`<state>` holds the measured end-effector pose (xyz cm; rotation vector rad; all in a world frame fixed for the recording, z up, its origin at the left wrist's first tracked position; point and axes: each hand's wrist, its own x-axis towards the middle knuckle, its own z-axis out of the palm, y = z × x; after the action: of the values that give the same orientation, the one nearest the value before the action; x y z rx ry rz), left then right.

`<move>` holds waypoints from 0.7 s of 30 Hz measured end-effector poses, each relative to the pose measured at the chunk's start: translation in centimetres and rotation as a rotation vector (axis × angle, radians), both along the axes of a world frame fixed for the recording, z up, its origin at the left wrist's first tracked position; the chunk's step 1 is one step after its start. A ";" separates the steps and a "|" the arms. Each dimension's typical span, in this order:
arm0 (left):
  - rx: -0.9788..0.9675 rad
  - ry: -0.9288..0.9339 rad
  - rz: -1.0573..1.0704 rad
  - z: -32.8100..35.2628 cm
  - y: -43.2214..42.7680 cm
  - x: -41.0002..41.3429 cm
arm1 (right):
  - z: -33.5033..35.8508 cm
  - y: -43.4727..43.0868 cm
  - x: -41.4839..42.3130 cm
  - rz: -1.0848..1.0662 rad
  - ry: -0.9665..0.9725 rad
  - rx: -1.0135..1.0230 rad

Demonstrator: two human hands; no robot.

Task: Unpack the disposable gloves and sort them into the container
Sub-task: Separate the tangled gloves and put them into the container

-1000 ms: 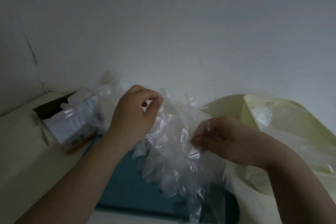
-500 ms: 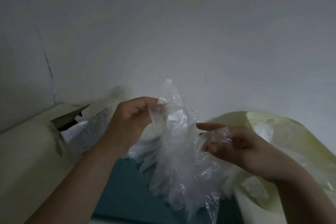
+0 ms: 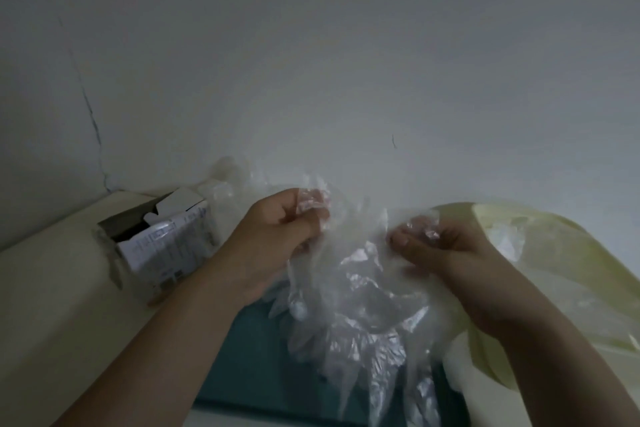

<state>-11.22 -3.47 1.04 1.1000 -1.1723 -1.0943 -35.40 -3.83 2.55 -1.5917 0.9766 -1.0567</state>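
Where the cream counter (image 3: 52,305) meets the grey wall (image 3: 311,62), a person holds a crumpled bunch of clear gloves (image 3: 356,315) up in both hands. The left hand (image 3: 277,239) has its fingers curled round the top edge of the film, and the right hand (image 3: 440,253) pinches another bit of it, the two hands a little apart with the plastic spread between them. The rest of the bunch hangs down over a teal container (image 3: 256,367) just below. An open cardboard box (image 3: 162,246) sits on the counter to the left. A pale yellow bag (image 3: 540,274) lies behind the right wrist.
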 end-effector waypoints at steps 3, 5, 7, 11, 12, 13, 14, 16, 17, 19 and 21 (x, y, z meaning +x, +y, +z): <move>-0.030 0.033 -0.040 0.1 0.1 -0.2 | -0.1 0.0 -0.2 0.115 -0.155 0.138; -0.071 0.086 -0.058 0.1 0.1 -0.5 | -0.1 0.1 -0.4 0.214 -0.206 0.178; -0.098 0.128 -0.055 0.2 0.3 -0.9 | -0.2 0.2 -0.2 0.255 -0.134 0.107; -0.141 0.009 0.053 0.0 0.2 -1.6 | -0.3 0.3 0.8 0.158 -0.220 0.021; -0.117 -0.030 0.084 -0.1 0.1 -1.7 | -0.4 0.2 0.9 0.108 -0.234 0.006; -0.091 -0.050 0.102 -0.1 0.0 -1.6 | -0.4 0.2 1.0 0.056 -0.228 -0.007; -0.071 -0.059 0.095 -0.1 0.1 -1.6 | -0.5 0.1 1.0 -0.004 -0.220 -0.023; -0.052 -0.064 0.066 0.1 0.1 -1.5 | -0.8 -0.4 1.1 -0.131 -0.244 -0.026; -0.053 -0.071 0.080 0.1 0.1 -1.3 | -0.9 -0.7 1.1 -0.169 -0.268 -0.010; -0.090 -0.136 0.169 -0.2 -0.1 -0.8 | -0.8 -0.9 0.9 -0.168 -0.261 -0.023; -0.145 -0.297 0.294 -0.6 -0.5 -0.4 | -0.5 -0.8 0.2 -0.071 -0.141 -0.120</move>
<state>-11.57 -3.97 0.45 1.3020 -1.2499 -0.6250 -35.18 -4.65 2.08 -1.5641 0.8943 -1.2797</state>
